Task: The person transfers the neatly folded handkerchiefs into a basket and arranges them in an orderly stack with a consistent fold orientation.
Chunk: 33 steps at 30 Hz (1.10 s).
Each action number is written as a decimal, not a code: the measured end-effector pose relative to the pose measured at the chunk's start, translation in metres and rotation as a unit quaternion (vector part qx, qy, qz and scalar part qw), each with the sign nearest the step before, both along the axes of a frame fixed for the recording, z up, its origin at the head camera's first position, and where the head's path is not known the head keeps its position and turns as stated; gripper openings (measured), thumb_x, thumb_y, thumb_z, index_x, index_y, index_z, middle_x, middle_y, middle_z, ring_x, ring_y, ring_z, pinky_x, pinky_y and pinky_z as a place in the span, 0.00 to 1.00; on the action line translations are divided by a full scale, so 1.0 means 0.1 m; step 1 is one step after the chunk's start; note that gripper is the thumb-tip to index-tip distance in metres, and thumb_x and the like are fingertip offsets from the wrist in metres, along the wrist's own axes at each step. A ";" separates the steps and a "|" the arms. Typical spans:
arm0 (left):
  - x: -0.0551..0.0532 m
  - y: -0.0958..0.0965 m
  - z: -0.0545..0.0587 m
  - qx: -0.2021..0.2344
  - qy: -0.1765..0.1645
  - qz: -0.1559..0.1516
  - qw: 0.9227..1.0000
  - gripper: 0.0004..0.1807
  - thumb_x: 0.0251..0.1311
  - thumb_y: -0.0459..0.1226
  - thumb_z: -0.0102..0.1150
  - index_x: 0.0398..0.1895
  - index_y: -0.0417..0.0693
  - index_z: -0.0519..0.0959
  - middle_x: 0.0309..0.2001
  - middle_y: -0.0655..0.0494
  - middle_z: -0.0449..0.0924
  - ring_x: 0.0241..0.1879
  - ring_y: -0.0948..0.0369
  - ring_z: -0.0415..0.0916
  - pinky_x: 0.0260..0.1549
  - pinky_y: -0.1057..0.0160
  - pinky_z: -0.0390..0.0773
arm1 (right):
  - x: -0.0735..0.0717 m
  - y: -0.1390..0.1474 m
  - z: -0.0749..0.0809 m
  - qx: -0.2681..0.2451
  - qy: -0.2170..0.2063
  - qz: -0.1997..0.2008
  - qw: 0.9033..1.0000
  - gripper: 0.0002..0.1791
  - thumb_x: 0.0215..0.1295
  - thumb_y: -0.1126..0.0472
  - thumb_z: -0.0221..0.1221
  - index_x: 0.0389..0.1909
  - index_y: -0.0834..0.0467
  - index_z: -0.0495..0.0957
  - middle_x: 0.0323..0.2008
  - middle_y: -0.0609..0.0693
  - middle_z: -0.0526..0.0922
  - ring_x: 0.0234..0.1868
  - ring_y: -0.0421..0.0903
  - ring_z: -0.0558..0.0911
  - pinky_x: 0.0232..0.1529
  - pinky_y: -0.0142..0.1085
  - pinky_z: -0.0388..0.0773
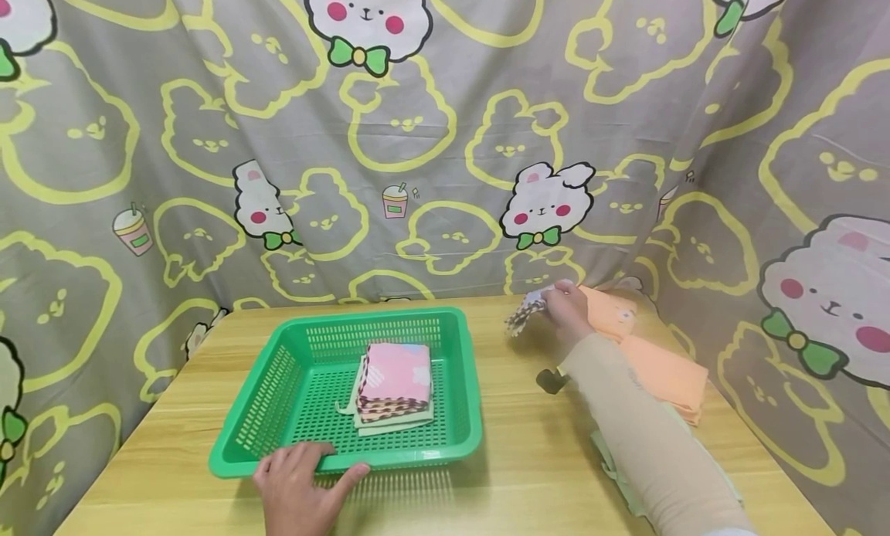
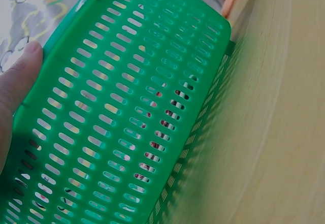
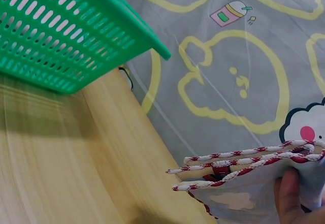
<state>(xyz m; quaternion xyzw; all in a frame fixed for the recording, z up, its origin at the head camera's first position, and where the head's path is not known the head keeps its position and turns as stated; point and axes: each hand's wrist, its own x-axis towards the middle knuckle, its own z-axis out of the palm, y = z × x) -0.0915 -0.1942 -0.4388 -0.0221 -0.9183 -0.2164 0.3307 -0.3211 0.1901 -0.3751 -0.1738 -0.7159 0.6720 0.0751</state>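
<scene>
My left hand (image 1: 297,486) grips the near rim of a green plastic basket (image 1: 445,448), fingers over the edge and thumb along the outside. Inside lies a folded pink cloth (image 1: 398,372) with a brown-and-white edge, on top of a cream cloth (image 1: 395,425). At the back right, my right hand (image 1: 570,312) pinches a folded cloth (image 1: 526,310) above the table. The right wrist view shows this cloth (image 3: 238,203) as pale with red-and-white braided edges, its layers hanging together and the thumb on its near face.
Two folded orange cloths (image 1: 667,375) (image 1: 606,312) lie along the table's right side. Partly under my right forearm is a pale green cloth (image 1: 613,474). A small dark object (image 1: 552,380) shows beside the forearm. A patterned curtain (image 1: 445,134) hangs behind the wooden table (image 1: 514,474).
</scene>
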 end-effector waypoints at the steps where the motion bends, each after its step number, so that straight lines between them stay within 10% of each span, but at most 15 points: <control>1: 0.00 0.00 0.00 0.000 0.000 -0.001 1.000 0.27 0.38 0.63 0.71 0.26 0.50 0.80 0.29 0.54 0.80 0.34 0.51 0.71 0.45 0.40 0.56 | 0.00 -0.01 0.01 -0.004 0.000 0.001 1.000 0.34 0.61 0.66 0.54 0.70 0.62 0.60 0.68 0.60 0.61 0.66 0.55 0.63 0.65 0.42 0.61; 19: -0.02 -0.01 0.00 -0.003 0.001 -0.008 1.000 0.28 0.38 0.63 0.71 0.26 0.49 0.79 0.30 0.54 0.80 0.35 0.51 0.71 0.45 0.42 0.56 | 0.02 -0.16 0.19 -0.130 0.030 0.017 0.991 0.30 0.63 0.73 0.51 0.68 0.66 0.60 0.56 0.58 0.66 0.35 0.39 0.77 0.42 0.28 0.78; 33: -0.02 -0.03 0.02 -0.004 -0.003 -0.014 1.000 0.28 0.40 0.63 0.70 0.27 0.49 0.78 0.30 0.54 0.80 0.35 0.51 0.71 0.45 0.41 0.56 | 0.08 -0.28 0.29 -0.167 0.038 0.042 0.984 0.30 0.66 0.73 0.49 0.69 0.67 0.57 0.62 0.63 0.63 0.40 0.43 0.78 0.46 0.29 0.77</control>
